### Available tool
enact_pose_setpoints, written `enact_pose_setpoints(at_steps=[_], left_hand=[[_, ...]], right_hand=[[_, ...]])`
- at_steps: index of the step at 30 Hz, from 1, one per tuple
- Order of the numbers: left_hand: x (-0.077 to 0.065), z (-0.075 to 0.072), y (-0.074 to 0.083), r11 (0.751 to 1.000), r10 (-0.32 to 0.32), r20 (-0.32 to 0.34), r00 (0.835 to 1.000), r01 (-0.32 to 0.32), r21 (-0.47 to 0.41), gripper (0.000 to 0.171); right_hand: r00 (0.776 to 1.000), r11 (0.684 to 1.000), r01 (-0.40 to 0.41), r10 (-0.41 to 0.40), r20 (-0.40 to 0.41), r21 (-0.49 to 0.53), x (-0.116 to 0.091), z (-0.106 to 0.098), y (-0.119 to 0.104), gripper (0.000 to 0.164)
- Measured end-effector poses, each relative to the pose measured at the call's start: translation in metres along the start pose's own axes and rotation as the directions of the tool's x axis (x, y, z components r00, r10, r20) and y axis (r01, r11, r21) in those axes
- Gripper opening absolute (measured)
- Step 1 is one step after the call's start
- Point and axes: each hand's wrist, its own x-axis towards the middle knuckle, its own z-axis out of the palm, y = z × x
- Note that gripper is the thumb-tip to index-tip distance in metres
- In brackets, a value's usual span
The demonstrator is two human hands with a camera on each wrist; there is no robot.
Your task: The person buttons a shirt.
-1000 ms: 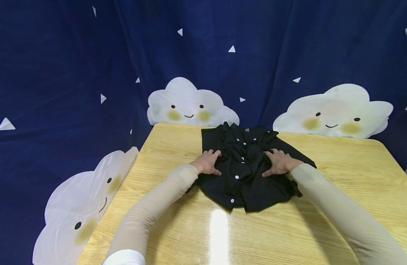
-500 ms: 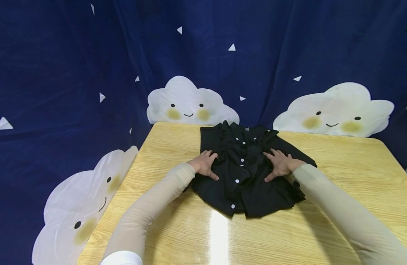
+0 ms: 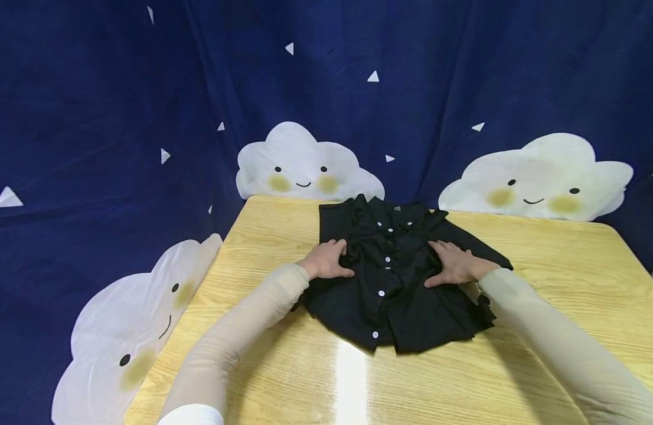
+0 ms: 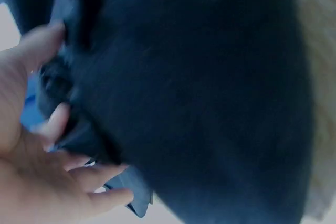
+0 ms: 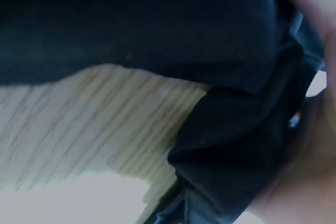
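A black short blouse with white buttons down its front lies face up, collar at the far side and hem towards me. My left hand rests on its left side, thumb and fingers spread apart. On the opposite side, my right hand touches the cloth with thumb and fingers also spread. In the left wrist view, loosely bent fingers lie along the ruffled black fabric. The right wrist view has the hand beside a bunched fold of the blouse. Both sleeves of the blouse are partly hidden by my hands and arms.
The wood-grain table carries a bright strip of reflected light near its front. Behind it hangs a dark blue curtain with white triangles. White smiling cloud shapes border the back and left edges.
Both hands have shifted slightly outward, away from each other. The blouse's lower part has spread wider, its hem has come nearer to me, and the front looks flatter.
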Motion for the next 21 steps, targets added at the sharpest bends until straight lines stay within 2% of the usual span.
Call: enact_pose_setpoints(at_steps=[2, 4, 6, 8, 15, 21], left_hand=[[0.002, 0.003, 0.002, 1.000, -0.009, -0.060, 0.998, 0.009, -0.003, 0.067], [0.004, 0.005, 0.005, 1.000, -0.029, -0.084, 0.996, 0.030, 0.010, 0.084], [0.006, 0.005, 0.007, 0.998, -0.048, -0.076, 0.996, 0.050, 0.025, 0.101], [0.008, 0.005, 0.008, 0.996, -0.067, -0.047, 0.997, 0.070, 0.052, 0.108], [0.011, 0.002, 0.011, 0.987, -0.101, 0.089, 0.991, 0.088, 0.132, 0.099], [0.011, 0.000, 0.011, 0.980, -0.122, 0.150, 0.981, 0.096, 0.172, 0.103]], right_hand=[[1.000, 1.000, -0.009, 0.009, -0.007, -0.003, 0.002, 0.001, 0.000, 0.121], [1.000, 1.000, -0.024, 0.024, 0.003, -0.013, 0.004, 0.000, 0.001, 0.123], [0.999, 0.999, -0.033, 0.034, 0.022, -0.035, 0.005, 0.000, 0.001, 0.124], [0.998, 0.998, -0.041, 0.043, 0.042, -0.052, 0.007, -0.001, 0.001, 0.123], [0.995, 0.997, -0.045, 0.050, 0.085, -0.063, 0.009, -0.004, 0.001, 0.122], [0.994, 0.998, -0.034, 0.041, 0.104, -0.060, 0.010, -0.005, 0.002, 0.123]])
